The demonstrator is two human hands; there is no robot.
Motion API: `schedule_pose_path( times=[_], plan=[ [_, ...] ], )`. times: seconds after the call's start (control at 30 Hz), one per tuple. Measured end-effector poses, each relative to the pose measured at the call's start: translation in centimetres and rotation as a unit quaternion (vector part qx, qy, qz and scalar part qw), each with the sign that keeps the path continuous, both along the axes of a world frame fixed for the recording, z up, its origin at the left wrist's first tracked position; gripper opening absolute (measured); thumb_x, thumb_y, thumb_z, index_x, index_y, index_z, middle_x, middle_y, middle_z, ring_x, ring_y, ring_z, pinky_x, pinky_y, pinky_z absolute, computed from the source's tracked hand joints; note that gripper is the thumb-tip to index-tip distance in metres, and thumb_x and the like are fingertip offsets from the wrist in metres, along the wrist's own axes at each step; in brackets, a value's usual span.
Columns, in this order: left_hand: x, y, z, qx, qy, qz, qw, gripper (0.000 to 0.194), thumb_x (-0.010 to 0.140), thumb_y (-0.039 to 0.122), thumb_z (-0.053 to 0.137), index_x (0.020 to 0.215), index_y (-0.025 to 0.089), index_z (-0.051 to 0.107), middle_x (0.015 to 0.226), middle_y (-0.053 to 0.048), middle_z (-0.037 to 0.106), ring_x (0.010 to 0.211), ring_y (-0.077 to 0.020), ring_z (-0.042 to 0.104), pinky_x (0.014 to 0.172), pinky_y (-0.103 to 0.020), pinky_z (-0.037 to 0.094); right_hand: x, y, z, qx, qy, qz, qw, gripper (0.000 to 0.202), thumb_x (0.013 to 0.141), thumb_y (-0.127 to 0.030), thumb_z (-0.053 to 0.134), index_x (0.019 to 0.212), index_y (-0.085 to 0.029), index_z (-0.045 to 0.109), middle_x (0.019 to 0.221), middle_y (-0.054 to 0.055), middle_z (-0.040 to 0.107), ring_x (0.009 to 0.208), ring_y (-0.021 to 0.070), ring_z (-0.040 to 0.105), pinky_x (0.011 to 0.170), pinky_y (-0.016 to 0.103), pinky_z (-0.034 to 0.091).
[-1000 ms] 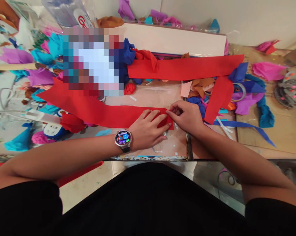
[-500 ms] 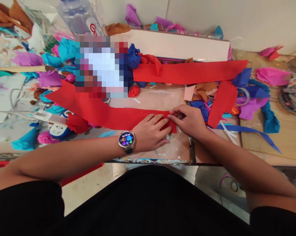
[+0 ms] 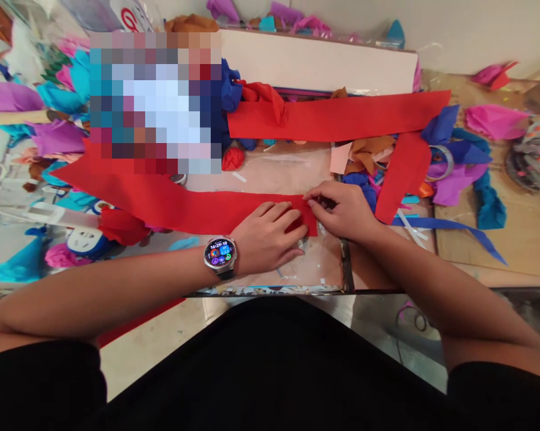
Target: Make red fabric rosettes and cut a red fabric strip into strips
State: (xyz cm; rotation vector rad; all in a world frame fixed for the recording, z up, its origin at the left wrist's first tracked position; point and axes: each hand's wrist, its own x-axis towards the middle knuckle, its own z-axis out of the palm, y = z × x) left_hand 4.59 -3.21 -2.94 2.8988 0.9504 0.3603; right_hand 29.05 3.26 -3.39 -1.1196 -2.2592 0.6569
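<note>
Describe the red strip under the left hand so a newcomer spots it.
On the littered table, find the wristwatch, then the left hand beyond it. That hand lies on a long red strip, with the right hand's fingertips at its corner. Unlike the rear strip, also red, it runs under a hand.

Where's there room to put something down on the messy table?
The pale tabletop is mostly bare between the long red paper strip at the back and the wide red paper strip under the left hand. Brown cardboard is bare right of the thin blue paper strip. The left side is crowded with crumpled purple paper and crumpled teal paper.
</note>
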Motion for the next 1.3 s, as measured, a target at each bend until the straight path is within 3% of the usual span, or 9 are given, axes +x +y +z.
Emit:
schedule_pose_path(
  times=[0.43, 0.87, 1.3],
  plan=[
    [-0.05, -0.02, -0.04, 0.008, 0.004, 0.004, 1.0, 0.048, 0.111, 0.049, 0.051, 0.141, 0.016, 0.067, 0.145, -0.018, 0.067, 0.14, -0.0393, 0.058, 0.112, -0.054, 0.05, 0.39, 0.43, -0.17, 0.016, 0.0, 0.016, 1.0, 0.012, 0.09, -0.02, 0.074, 0.1, -0.021, 0.079, 0.098, 0.006, 0.079, 0.08, 0.0201, 0.068, 0.075, 0.034, 0.054],
    [0.01, -0.03, 0.03, -0.002, -0.005, 0.009, 1.0, 0.051, 0.11, 0.05, 0.054, 0.143, 0.013, 0.068, 0.145, -0.02, 0.069, 0.139, -0.0393, 0.059, 0.114, -0.056, 0.049, 0.37, 0.54, -0.12, 0.019, -0.009, 0.025, 0.999, 0.012, 0.095, -0.023, 0.072, 0.101, -0.024, 0.083, 0.103, 0.009, 0.08, 0.096, 0.0267, 0.074, 0.088, 0.042, 0.06],
    [-0.04, -0.27, 0.02, -0.004, 0.0, 0.039, 0.999, 0.054, 0.108, 0.053, 0.057, 0.145, 0.016, 0.068, 0.153, -0.022, 0.064, 0.145, -0.0437, 0.056, 0.114, -0.061, 0.05, 0.48, 0.66, -0.22, 0.026, -0.015, 0.039, 0.999, 0.014, 0.097, -0.026, 0.071, 0.101, -0.024, 0.085, 0.102, 0.009, 0.079, 0.093, 0.0256, 0.073, 0.087, 0.041, 0.059]
  ],
)
